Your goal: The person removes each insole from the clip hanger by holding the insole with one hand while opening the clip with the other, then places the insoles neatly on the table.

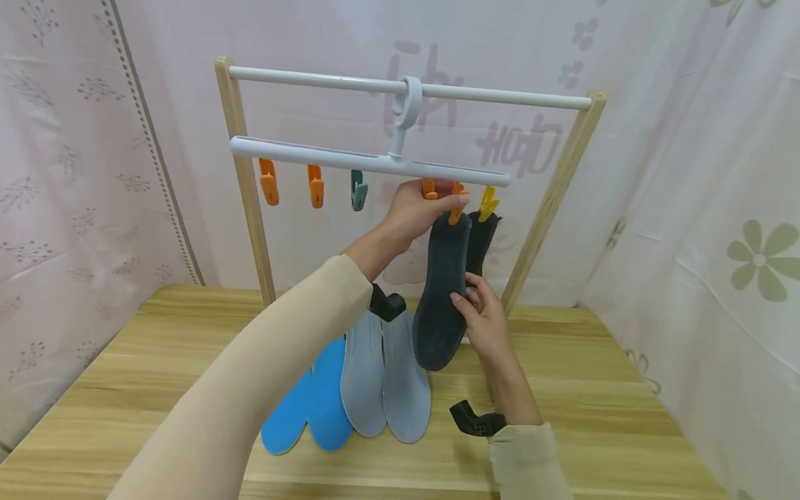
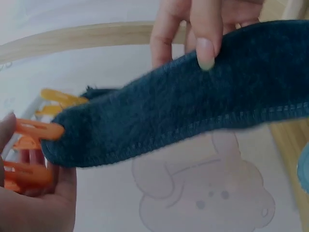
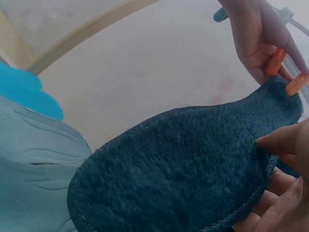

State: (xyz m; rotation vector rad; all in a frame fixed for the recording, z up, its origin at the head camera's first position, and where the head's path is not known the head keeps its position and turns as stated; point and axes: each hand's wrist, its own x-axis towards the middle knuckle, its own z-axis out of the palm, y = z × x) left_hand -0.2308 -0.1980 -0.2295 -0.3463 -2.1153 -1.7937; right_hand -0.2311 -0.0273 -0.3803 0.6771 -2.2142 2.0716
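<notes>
A dark, fuzzy insole (image 1: 441,292) hangs toe down, its narrow heel end at an orange clip (image 1: 458,208) on the white hanger (image 1: 312,156). My left hand (image 1: 414,212) pinches that clip, the thumb in front and fingers behind. Lower down, my right hand (image 1: 489,319) holds the insole's right edge between thumb and fingers; the right wrist view shows its thumb (image 3: 277,140) on the fuzzy face. Behind it, a second dark insole (image 1: 480,243) hangs from a yellow clip (image 1: 489,203), partly hidden. Another orange clip (image 2: 26,175) is beside my left fingers.
Two grey insoles (image 1: 406,389) and two blue insoles (image 1: 329,406) lie on the wooden table (image 1: 594,403). The hanger hooks over a white rod (image 1: 500,95) between wooden posts (image 1: 556,187). Two orange clips (image 1: 315,187) and a green clip (image 1: 358,191) hang at left.
</notes>
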